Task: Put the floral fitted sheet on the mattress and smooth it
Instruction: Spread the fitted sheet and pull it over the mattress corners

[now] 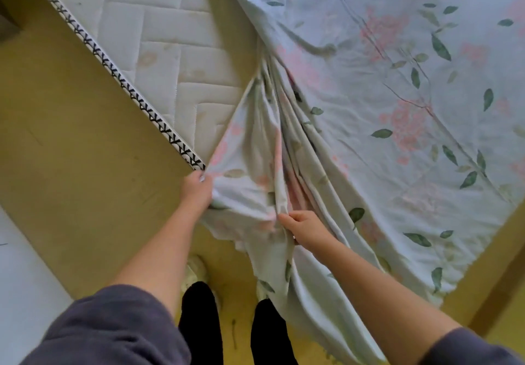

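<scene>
- Grey sleeves sit low in frame, both arms reaching forward.
- The left hand grips the floral fitted sheet at the mattress corner.
- The right hand pinches a bunched fold just beside it; the sheet covers the mattress's right part, the left lies bare.

Bedroom in a home, by every sign: quilted white mattress with black-and-white patterned edging, half covered by a floral sheet in pink and green, lying low on a plain yellow surface.
</scene>
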`<state>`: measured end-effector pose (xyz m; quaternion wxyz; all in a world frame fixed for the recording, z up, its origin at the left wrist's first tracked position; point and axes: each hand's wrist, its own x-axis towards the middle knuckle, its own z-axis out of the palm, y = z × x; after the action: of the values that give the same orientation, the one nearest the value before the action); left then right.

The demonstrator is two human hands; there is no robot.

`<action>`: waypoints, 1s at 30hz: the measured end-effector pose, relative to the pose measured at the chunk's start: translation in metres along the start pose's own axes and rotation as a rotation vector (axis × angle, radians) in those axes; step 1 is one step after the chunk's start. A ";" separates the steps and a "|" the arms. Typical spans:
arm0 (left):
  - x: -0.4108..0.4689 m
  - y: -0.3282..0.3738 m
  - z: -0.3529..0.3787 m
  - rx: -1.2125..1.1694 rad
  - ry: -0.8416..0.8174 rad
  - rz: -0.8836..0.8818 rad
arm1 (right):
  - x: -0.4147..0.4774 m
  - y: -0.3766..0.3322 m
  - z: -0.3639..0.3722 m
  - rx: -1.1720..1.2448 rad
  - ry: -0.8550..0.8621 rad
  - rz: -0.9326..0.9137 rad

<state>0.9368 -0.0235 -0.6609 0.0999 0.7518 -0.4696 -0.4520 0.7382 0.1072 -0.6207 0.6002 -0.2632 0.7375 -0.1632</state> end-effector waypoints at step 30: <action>0.131 -0.068 -0.130 0.251 0.226 -0.116 | 0.131 -0.117 0.105 -0.454 0.145 -0.005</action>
<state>1.0987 -0.1269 -0.7020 0.0313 0.8302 -0.4638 -0.3076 0.8442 -0.0562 -0.6838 0.4705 -0.3808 0.7959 -0.0133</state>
